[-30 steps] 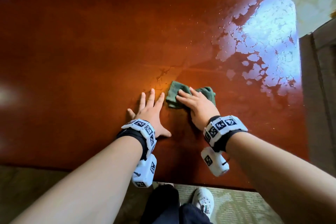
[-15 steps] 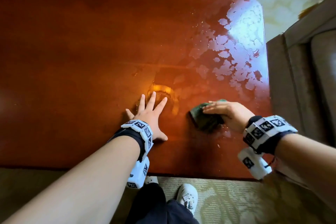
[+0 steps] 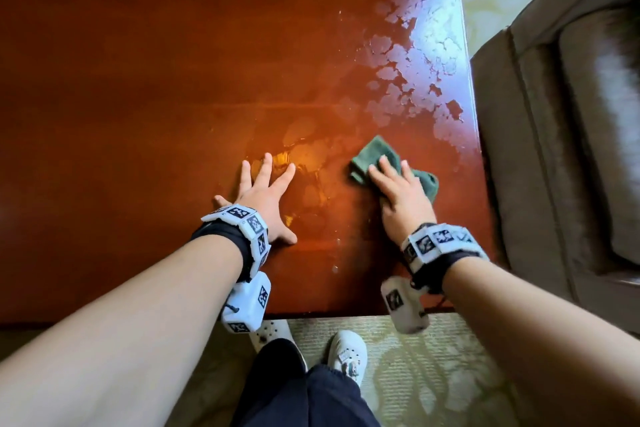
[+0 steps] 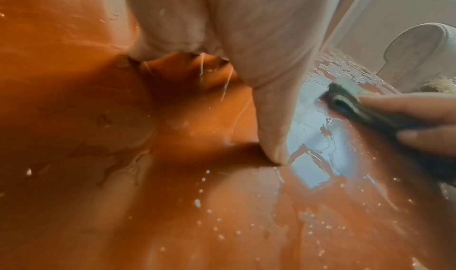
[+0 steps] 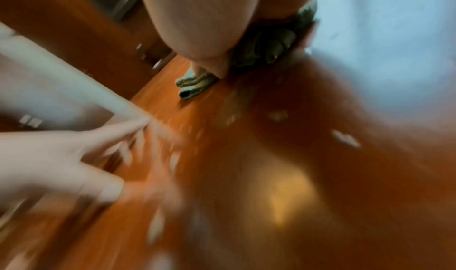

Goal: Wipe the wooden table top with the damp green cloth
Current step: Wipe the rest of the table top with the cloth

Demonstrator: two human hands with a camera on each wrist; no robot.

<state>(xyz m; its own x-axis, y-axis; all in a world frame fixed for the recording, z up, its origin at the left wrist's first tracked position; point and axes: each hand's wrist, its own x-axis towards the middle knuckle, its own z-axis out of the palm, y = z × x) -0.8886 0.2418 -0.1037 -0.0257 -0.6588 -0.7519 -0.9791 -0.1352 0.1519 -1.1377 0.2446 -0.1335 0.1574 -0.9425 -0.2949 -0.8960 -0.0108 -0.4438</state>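
Note:
The glossy red-brown wooden table top (image 3: 156, 73) fills the head view. A crumpled dark green cloth (image 3: 369, 156) lies on its right part, near the front. My right hand (image 3: 398, 191) lies on top of the cloth with its fingers stretched forward and presses it onto the wood. The cloth (image 5: 269, 45) sticks out from under the palm in the blurred right wrist view. My left hand (image 3: 265, 194) rests flat on the bare wood to the left of the cloth, fingers spread. In the left wrist view the cloth (image 4: 357, 108) shows at the right under the right hand's fingers (image 4: 419, 106).
Wet streaks and pale patches (image 3: 408, 80) cover the table's right part, and a damp smear (image 3: 304, 156) lies between the hands. A brown armchair (image 3: 561, 121) stands close to the table's right edge. Patterned carpet (image 3: 422, 374) and my white shoes (image 3: 346, 354) are below the near edge.
My right hand slid the cloth from the middle of the table towards the right edge, then turned so its fingers point forward again. The left hand stayed where it was.

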